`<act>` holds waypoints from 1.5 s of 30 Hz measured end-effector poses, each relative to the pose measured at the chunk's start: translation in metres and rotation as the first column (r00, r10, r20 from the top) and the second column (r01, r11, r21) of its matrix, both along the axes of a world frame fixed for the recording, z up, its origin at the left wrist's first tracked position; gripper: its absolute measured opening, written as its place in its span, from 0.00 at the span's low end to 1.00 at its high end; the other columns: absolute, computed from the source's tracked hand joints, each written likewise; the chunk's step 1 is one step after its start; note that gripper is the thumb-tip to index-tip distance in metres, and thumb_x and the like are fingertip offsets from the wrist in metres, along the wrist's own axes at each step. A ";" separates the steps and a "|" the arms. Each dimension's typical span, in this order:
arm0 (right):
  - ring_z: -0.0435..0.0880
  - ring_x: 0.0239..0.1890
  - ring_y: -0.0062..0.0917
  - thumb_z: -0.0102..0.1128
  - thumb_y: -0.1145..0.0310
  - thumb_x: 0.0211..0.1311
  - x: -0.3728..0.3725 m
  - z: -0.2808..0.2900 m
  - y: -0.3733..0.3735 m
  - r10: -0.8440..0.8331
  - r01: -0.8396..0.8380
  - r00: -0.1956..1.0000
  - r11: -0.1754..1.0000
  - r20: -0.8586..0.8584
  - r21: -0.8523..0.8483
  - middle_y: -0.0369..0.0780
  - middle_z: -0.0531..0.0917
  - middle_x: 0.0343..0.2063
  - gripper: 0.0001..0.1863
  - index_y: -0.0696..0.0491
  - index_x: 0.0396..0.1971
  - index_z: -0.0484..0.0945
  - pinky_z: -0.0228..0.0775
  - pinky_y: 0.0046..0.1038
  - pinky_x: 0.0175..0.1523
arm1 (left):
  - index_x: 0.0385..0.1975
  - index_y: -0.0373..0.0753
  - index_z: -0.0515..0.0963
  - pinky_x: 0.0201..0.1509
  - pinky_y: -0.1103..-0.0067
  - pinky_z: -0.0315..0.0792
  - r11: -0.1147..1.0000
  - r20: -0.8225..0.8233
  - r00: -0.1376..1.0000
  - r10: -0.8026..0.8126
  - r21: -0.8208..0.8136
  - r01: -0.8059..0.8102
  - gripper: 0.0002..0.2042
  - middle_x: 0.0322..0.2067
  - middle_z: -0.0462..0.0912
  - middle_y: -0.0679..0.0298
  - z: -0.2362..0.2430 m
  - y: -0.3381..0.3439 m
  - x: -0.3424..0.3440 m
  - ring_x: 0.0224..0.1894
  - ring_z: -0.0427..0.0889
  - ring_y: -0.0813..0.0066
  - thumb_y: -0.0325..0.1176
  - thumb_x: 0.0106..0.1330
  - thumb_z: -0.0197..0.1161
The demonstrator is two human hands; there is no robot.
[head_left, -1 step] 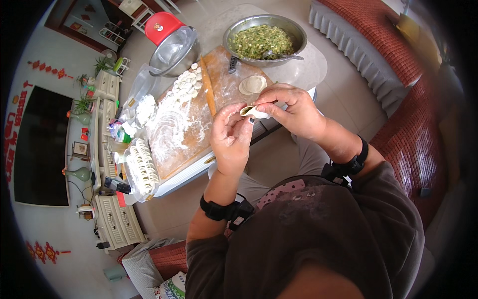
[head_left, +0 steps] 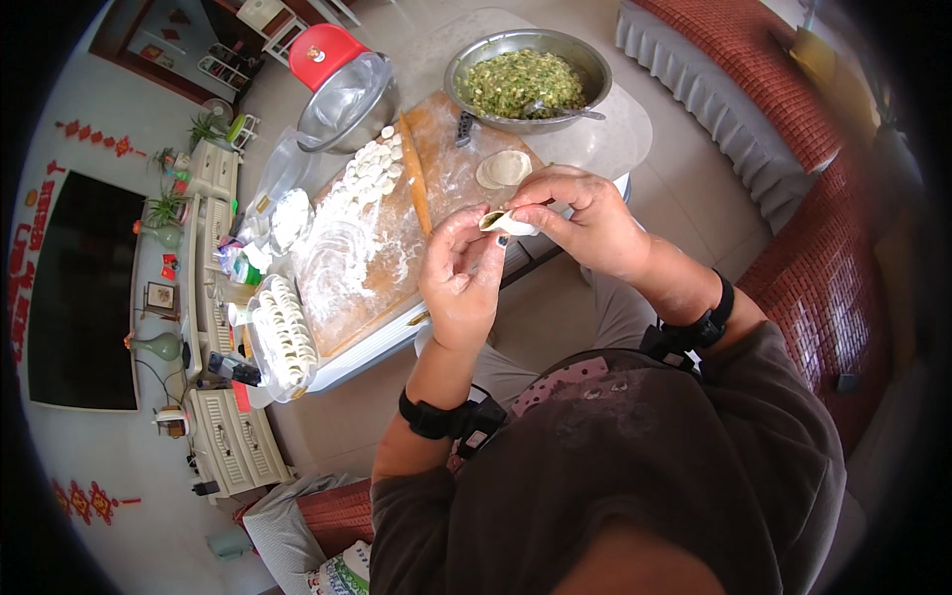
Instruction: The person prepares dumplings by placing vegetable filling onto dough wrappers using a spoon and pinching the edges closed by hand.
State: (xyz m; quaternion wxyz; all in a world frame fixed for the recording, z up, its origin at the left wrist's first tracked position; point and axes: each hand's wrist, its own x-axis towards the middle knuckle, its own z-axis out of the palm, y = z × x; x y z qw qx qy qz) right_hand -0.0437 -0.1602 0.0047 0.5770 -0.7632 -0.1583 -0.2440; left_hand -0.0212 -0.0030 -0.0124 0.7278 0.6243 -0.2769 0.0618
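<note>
Over the near edge of the board, a dumpling (head_left: 514,224) is held between my two hands, its wrapper folded and green filling showing at the left end. My left hand (head_left: 461,266) pinches that left end with thumb and fingertips. On the other side, the fingers of my right hand (head_left: 585,216) close on the wrapper's edge. Just beyond them, a few flat round wrappers (head_left: 504,169) lie overlapping on the floury wooden board (head_left: 382,302). Farther back, green chopped filling (head_left: 521,84) fills a wide steel bowl (head_left: 540,126) with a spoon handle at its rim.
A rolling pin (head_left: 416,178) lies across the board beside a heap of small dough pieces (head_left: 375,167). Left of the board are a plastic tray (head_left: 260,359) of shaped dumplings and a container of flour (head_left: 291,220). Another metal bowl (head_left: 347,104) stands by a red chair back (head_left: 322,55).
</note>
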 end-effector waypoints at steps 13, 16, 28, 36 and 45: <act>0.75 0.31 0.26 0.56 0.75 0.48 0.003 -0.004 -0.003 0.021 -0.019 0.999 0.997 0.027 -0.069 0.39 0.77 0.27 0.04 0.56 0.27 0.75 0.67 0.23 0.38 | 0.36 0.29 0.70 0.39 0.84 0.69 1.000 -0.290 0.957 -0.001 0.010 0.004 0.09 0.34 0.74 0.61 0.011 -0.002 -0.002 0.36 0.73 0.79 0.19 0.54 0.53; 0.75 0.31 0.27 0.57 0.73 0.47 0.003 -0.004 -0.001 0.034 -0.033 0.999 0.999 0.033 -0.032 0.38 0.78 0.26 0.04 0.55 0.26 0.76 0.67 0.24 0.37 | 0.37 0.29 0.70 0.40 0.83 0.70 0.997 -0.292 0.956 -0.001 0.079 0.025 0.09 0.34 0.74 0.60 0.011 0.000 -0.001 0.35 0.74 0.78 0.19 0.55 0.53; 0.75 0.31 0.28 0.55 0.77 0.47 0.004 -0.002 0.003 0.035 -0.021 0.995 0.988 0.093 -0.153 0.39 0.77 0.26 0.04 0.56 0.26 0.75 0.67 0.24 0.38 | 0.28 0.29 0.74 0.33 0.87 0.68 0.978 0.008 0.992 0.127 0.166 -0.126 0.04 0.30 0.74 0.61 0.004 0.000 0.005 0.31 0.73 0.80 0.19 0.52 0.55; 0.74 0.27 0.26 0.56 0.76 0.47 0.008 -0.002 0.006 -0.010 0.053 0.980 0.977 0.201 -0.207 0.38 0.76 0.24 0.03 0.56 0.24 0.74 0.66 0.23 0.33 | 0.29 0.30 0.74 0.33 0.88 0.66 0.973 0.052 0.987 0.153 0.168 -0.160 0.05 0.30 0.74 0.62 0.006 0.000 0.010 0.29 0.72 0.81 0.21 0.52 0.56; 0.73 0.28 0.16 0.53 0.76 0.52 0.006 -0.005 0.012 0.089 -0.063 0.981 0.987 -0.171 0.150 0.38 0.77 0.24 0.04 0.59 0.28 0.75 0.66 0.18 0.34 | 0.31 0.30 0.75 0.35 0.87 0.66 0.956 -0.134 0.973 0.186 0.252 -0.148 0.07 0.28 0.75 0.62 0.011 0.002 0.007 0.29 0.71 0.82 0.25 0.56 0.54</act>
